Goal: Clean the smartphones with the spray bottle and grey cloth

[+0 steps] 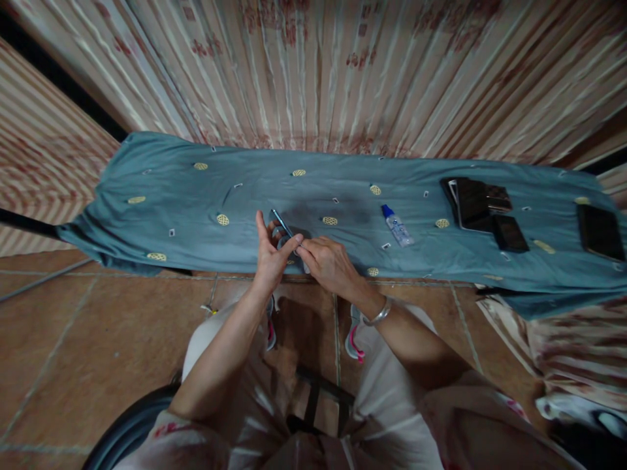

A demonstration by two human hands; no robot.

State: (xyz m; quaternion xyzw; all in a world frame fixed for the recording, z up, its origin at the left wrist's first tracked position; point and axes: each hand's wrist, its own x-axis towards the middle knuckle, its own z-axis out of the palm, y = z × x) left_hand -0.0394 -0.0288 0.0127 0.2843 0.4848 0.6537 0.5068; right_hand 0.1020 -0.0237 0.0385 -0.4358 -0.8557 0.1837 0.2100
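1. Head view, centre: a thin dark phone (281,223) was held edge-up over the near edge of the teal cloth (161,196). The left hand (270,254) was closed around its lower end, thumb and forefinger pinched on it.
2. Head view, centre: the right hand (327,261) was curled, its fingertips pressed against the same phone just beside the left forefinger; a bangle (376,316) was worn on that wrist. Whether anything small was pinched between those fingers could not be told.
3. Head view, right: a small blue-capped bottle (396,226) was laid on the cloth near the right hand; a pile of dark phones (482,203) and one separate phone (599,231) lay well apart from it.
4. Judgement: the step in hand appeared to be fine work on the held phone's edge or face. A steady left-hand grip and a small, careful fingertip motion would be called for next.
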